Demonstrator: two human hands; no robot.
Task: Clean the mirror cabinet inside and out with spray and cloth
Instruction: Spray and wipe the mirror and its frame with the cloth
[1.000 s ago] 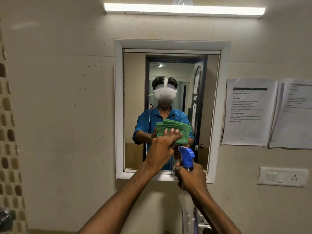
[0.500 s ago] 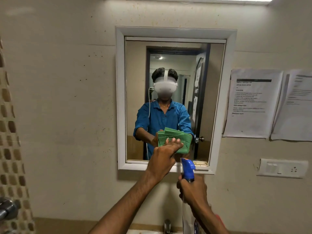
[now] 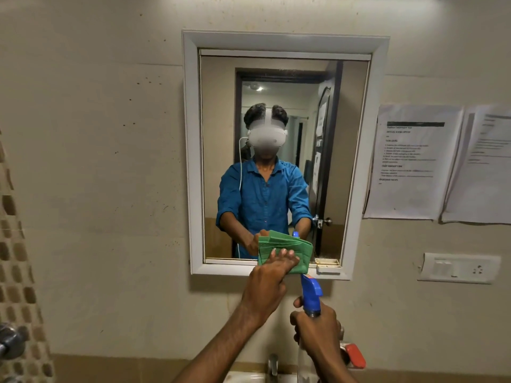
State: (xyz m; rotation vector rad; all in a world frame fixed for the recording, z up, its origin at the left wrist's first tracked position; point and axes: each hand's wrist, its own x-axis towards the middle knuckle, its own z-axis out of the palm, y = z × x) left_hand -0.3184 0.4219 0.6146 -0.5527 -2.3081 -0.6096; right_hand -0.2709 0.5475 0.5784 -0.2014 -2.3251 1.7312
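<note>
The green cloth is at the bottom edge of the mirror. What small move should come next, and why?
Probably slide the left hand upward with the green cloth across the mirror. The cloth is pressed at the lowest part, over the white frame, with the glass above it uncovered. The right hand grips the spray bottle below the frame.

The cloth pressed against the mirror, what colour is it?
The cloth is green, folded into layers; the head view, the only one, shows it under the left hand.
</note>
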